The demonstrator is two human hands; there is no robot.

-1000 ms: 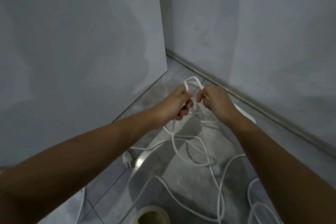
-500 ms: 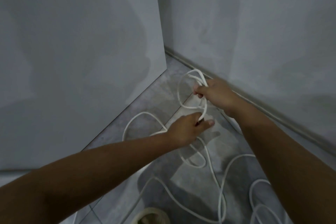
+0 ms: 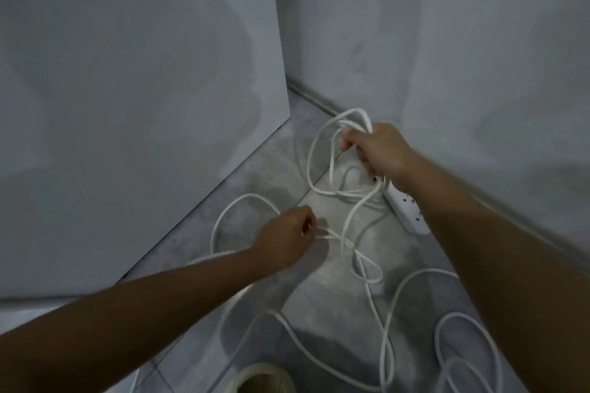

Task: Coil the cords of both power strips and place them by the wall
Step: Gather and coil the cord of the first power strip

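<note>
The right hand (image 3: 380, 153) curls its fingers (image 3: 348, 145) around the cord (image 3: 352, 111) loops, just above the power strip (image 3: 405, 207). The left hand (image 3: 287, 239) pinches loose cord lower down; the next loop should match in size.

Grey mottled floor (image 3: 277, 175), tile seams showing. Tall flat grey panel (image 3: 143, 89) stands at left, its foot on the floor. Pale round rim (image 3: 260, 367) at bottom edge, partly cropped.
</note>
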